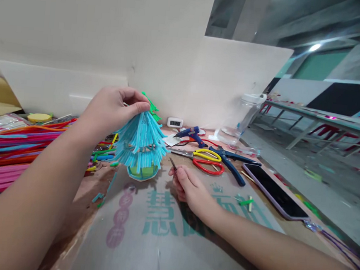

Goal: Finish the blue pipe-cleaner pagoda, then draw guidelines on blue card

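My left hand [122, 103] pinches the top of a blue pipe-cleaner tree [142, 142], which has two fringed tiers and a green block-like base. Bits of green pipe cleaner [151, 105] stick out behind its tip. The tree is upright above the near part of the table; whether its base touches the surface I cannot tell. To its right, my right hand [188, 187] is closed on a thin dark stick [173, 164], whose tip points up toward the tree without touching it. Its other end is hidden in my fingers.
Scissors [208, 156], blue pliers [232, 162] and a blue glue gun [190, 135] lie behind my right hand. A phone [275, 190] and a water bottle [242, 119] are at the right. Many coloured pipe cleaners [13, 149] cover the left side. A small digital clock [175, 122] stands by the wall.
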### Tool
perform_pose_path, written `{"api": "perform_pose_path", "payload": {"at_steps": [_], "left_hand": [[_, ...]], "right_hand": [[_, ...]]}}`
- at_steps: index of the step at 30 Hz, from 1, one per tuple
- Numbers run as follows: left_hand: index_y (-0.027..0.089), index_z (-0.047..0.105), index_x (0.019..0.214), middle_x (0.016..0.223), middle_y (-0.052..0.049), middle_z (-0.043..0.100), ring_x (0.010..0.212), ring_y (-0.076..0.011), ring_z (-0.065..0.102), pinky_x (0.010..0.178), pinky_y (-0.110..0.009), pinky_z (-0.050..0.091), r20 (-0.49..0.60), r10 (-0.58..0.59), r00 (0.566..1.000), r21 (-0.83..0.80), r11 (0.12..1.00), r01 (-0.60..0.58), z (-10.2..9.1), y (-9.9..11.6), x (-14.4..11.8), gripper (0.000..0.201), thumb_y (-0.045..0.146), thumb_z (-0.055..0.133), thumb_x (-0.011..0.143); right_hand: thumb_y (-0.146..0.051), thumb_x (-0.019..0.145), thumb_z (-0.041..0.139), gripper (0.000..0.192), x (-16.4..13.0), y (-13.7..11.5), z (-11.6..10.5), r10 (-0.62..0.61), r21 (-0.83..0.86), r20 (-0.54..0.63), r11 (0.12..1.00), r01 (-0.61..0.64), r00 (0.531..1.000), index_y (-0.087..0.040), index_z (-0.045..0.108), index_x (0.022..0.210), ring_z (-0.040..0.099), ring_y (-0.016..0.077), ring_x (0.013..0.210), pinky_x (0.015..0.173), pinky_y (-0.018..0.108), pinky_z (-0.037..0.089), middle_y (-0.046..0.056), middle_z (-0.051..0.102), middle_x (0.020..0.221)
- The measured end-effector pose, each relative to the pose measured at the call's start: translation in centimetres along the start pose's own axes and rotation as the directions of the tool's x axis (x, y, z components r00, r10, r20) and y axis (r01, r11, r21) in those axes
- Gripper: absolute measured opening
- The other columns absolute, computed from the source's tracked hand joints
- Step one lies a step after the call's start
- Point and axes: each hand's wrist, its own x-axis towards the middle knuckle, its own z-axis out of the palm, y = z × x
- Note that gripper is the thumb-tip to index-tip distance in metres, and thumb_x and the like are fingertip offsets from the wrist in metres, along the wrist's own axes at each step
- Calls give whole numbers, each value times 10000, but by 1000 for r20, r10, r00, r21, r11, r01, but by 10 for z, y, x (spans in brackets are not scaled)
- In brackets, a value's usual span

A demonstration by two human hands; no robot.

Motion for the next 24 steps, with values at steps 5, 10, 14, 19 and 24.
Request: {"api": "perform_pose_path", "payload": {"at_steps": [5, 10, 14, 19, 24], "left_hand": [[229, 758, 865, 718, 6, 686, 659, -173, 576, 598, -280, 392, 51, 37, 998, 81, 996, -41, -6, 5, -2, 242, 420, 625, 796], [204, 753, 885, 739, 9, 697, 658, -141, 552, 594, -254, 363, 41, 75, 996, 116, 990, -80, -8, 7, -3, 222, 378, 626, 831], [218, 744, 875, 725, 15, 686, 640, -147, 565, 573, -264, 365, 100, 63, 993, 56, 996, -69, -11, 5, -2, 205, 394, 654, 817], [238, 739, 894, 790, 23, 720, 681, -143, 595, 590, -268, 387, 134, 94, 987, 55, 993, -102, -16, 8, -5, 205, 415, 655, 835], [261, 739, 891, 753, 50, 715, 673, -129, 589, 596, -263, 392, 161, 111, 981, 118, 984, -131, -20, 14, -8, 186, 420, 660, 837]], "right_hand": [[-658, 924, 439, 435, -8, -7, 12, 198, 216, 146, 950, -227, 969, -228, 468, 980, 198, 61, 433, 388, 194, 184, -101, 345, 607], [-625, 883, 561, 407, -14, -16, 17, 306, 415, 249, 824, -386, 919, -233, 486, 962, 183, 44, 399, 366, 170, 176, -111, 368, 556], [-608, 894, 564, 394, -17, -17, 19, 286, 454, 265, 805, -381, 921, -224, 502, 958, 175, 40, 402, 368, 162, 170, -109, 365, 552], [-600, 901, 568, 383, -20, -16, 22, 274, 479, 306, 784, -396, 912, -227, 503, 962, 171, 40, 408, 375, 163, 163, -110, 360, 557], [-574, 911, 566, 358, -20, -15, 23, 276, 495, 302, 772, -398, 913, -225, 508, 962, 172, 44, 423, 389, 168, 146, -108, 347, 565]]}}
